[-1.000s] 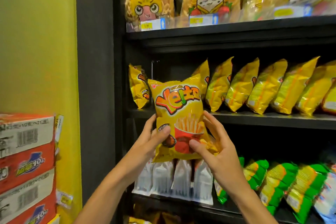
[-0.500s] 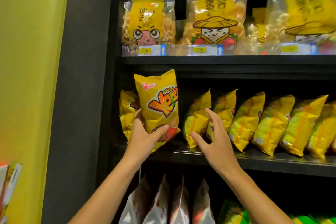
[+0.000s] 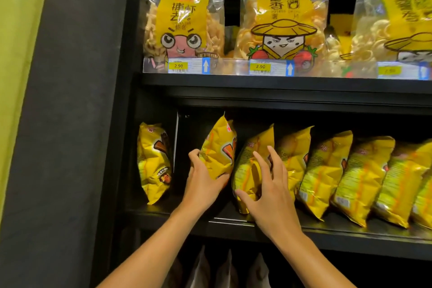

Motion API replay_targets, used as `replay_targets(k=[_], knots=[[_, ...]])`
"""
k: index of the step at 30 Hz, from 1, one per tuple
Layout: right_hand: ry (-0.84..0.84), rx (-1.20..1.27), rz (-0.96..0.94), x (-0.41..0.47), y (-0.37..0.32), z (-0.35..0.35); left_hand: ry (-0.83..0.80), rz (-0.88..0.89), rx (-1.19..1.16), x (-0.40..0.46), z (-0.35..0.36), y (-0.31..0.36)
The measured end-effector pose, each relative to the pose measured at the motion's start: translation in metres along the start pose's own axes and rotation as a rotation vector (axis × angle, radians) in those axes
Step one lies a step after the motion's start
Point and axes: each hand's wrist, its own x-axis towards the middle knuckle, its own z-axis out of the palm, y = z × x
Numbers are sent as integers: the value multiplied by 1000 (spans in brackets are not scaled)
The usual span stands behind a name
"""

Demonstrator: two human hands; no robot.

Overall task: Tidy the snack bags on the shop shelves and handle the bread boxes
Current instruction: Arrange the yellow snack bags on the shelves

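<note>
Gap: on the middle shelf [image 3: 327, 231], dark open room lies between the lone bag [image 3: 153, 163] at the far left and the bag I hold [image 3: 216, 152]; a thin white divider [image 3: 177, 140] stands in that gap beside the lone bag.
Headroom: the held bag's top corner reaches up near the underside of the top shelf [image 3: 280, 84].
Left grip: my left hand [image 3: 202, 182] grips the held bag from below and behind, fingers curled round its lower left edge, the bag tilted with its top leaning right.
Right grip: my right hand [image 3: 268, 192] has fingers spread and nearly straight, pressed flat on the next bag [image 3: 251, 168]; it pinches nothing.
Row: yellow bags [image 3: 350, 177] stand side by side to the right, all leaning the same way, touching one another, bases near the shelf's front edge.
Top shelf: clear bags [image 3: 280, 14] with yellow cartoon labels stand upright behind a clear lip carrying price tags [image 3: 188, 65].
Bottom shelf: the tops of white bags [image 3: 228, 269] show below.
Materials: the yellow bags are glossy crinkled foil, puffed like pillows; the shelves are matt black; the side panel [image 3: 77, 124] is dark grey beside a yellow-green wall [image 3: 16, 54].
</note>
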Motion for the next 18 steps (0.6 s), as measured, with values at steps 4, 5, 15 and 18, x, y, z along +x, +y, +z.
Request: replay_targets(k=[4, 5, 15, 18], knots=[[-17, -10, 10, -2, 3, 1, -107, -59, -4, 2, 4, -11], [-22, -15, 9, -2, 3, 1, -137, -62, -16, 2, 4, -12], [-21, -13, -3, -3, 5, 2, -215, -76, 56, 7, 8, -10], [-34, -16, -2, -2, 8, 4, -290, -86, 111, 6, 8, -14]])
